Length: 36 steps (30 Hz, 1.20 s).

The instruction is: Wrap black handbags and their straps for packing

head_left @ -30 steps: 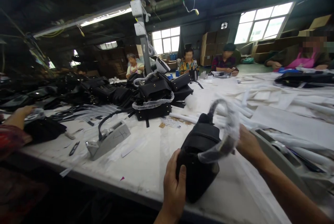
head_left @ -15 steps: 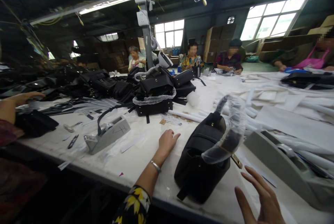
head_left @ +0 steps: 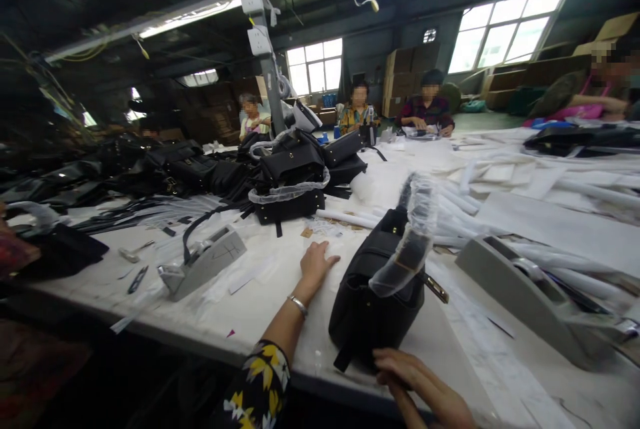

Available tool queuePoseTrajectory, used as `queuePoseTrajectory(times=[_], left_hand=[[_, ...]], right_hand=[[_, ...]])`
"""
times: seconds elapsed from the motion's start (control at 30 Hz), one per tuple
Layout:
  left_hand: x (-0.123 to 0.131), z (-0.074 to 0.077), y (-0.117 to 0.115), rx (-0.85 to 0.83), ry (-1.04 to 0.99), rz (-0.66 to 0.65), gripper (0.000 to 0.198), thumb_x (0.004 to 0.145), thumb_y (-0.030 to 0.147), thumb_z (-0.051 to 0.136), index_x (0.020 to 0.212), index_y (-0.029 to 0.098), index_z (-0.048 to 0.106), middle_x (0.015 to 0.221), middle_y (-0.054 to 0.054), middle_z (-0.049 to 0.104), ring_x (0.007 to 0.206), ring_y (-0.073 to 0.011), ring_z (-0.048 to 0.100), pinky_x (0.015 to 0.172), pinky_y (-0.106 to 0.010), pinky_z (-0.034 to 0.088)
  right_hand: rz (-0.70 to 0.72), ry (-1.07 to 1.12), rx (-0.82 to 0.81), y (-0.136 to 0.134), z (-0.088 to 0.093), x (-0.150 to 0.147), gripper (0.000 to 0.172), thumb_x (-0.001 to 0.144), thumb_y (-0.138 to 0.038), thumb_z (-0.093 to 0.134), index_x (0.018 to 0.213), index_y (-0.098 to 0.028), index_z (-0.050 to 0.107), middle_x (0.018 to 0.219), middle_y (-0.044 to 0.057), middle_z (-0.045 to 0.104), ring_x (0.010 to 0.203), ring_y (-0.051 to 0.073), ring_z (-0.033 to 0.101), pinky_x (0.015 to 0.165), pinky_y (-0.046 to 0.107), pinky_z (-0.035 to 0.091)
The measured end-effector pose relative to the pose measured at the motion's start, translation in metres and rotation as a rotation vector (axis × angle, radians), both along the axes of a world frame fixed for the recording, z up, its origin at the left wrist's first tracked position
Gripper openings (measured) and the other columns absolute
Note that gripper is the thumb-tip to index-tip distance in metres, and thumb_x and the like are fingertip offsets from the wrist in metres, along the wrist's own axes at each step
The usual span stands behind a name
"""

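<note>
A black handbag stands on the white table, its handle wrapped in clear plastic and a gold-coloured metal clasp sticking out at its right side. To the left of the bag, my left hand rests on the tabletop with fingers apart, holding nothing. At the bag's lower right edge is my right hand; its fingers are stretched out by the bottom of the bag and nothing is held in them.
Grey tape dispensers stand left and right. A pile of black bags lies beyond. Snips lie near the front edge. White wrapping sheets cover the right side. Several people sit around the table.
My right hand has moved left to the bag's base. The view has shifted slightly. At far left, another person's hand has drawn back toward the left edge.
</note>
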<state>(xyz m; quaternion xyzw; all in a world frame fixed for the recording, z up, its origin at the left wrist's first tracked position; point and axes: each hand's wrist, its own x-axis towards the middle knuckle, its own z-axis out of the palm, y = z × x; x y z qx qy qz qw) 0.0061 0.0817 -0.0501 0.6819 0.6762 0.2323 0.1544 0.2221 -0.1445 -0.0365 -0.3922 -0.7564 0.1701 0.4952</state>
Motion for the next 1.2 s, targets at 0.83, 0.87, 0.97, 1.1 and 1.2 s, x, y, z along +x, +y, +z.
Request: queuePoseTrajectory(times=[0.83, 0.87, 0.97, 1.1, 1.2], left_hand=[[-0.015, 0.104, -0.218, -0.258, -0.835, -0.223, 0.021, 0.08, 0.033, 0.077, 0.094, 0.02, 0.069, 0.083, -0.003, 0.076, 0.079, -0.0188, 0.072, 0.072, -0.026, 0.053], [-0.013, 0.097, -0.222, -0.253, -0.894, -0.192, 0.023, 0.079, 0.034, 0.077, 0.095, 0.02, 0.068, 0.085, -0.004, 0.077, 0.082, -0.0195, 0.072, 0.073, -0.026, 0.054], [-0.005, 0.074, -0.228, -0.239, -1.098, -0.062, 0.033, 0.075, 0.034, 0.081, 0.101, 0.019, 0.066, 0.087, -0.005, 0.077, 0.083, -0.0207, 0.073, 0.074, -0.027, 0.055], [-0.003, 0.05, -0.235, -0.252, -1.201, 0.062, 0.037, 0.07, 0.034, 0.084, 0.098, 0.018, 0.065, 0.079, -0.004, 0.076, 0.072, -0.0173, 0.071, 0.065, -0.024, 0.054], [-0.007, 0.038, -0.238, -0.253, -1.152, 0.105, 0.035, 0.067, 0.035, 0.086, 0.088, 0.017, 0.064, 0.071, -0.001, 0.073, 0.062, -0.0134, 0.066, 0.058, -0.02, 0.049]], right_hand=[[0.064, 0.257, -0.321, 0.003, 0.051, -0.047, 0.012, 0.09, -0.031, 0.066, 0.085, -0.021, 0.07, 0.077, 0.001, 0.07, 0.067, 0.014, 0.066, 0.063, 0.02, 0.053], [0.07, 0.257, -0.374, 0.002, 0.05, -0.048, 0.016, 0.09, -0.033, 0.065, 0.081, -0.021, 0.07, 0.074, 0.001, 0.069, 0.067, 0.014, 0.066, 0.062, 0.021, 0.052], [0.085, 0.282, -0.527, -0.002, 0.041, -0.046, 0.021, 0.089, -0.038, 0.066, 0.08, -0.02, 0.07, 0.072, 0.001, 0.07, 0.066, 0.015, 0.067, 0.061, 0.021, 0.053], [0.088, 0.28, -0.632, -0.004, 0.027, -0.037, 0.026, 0.091, -0.043, 0.062, 0.089, -0.019, 0.072, 0.072, 0.002, 0.072, 0.062, 0.016, 0.067, 0.06, 0.023, 0.055], [-0.022, 0.217, -0.621, 0.0, 0.018, -0.031, 0.028, 0.09, -0.044, 0.061, 0.095, -0.019, 0.074, 0.076, 0.003, 0.074, 0.06, 0.016, 0.068, 0.06, 0.024, 0.056]])
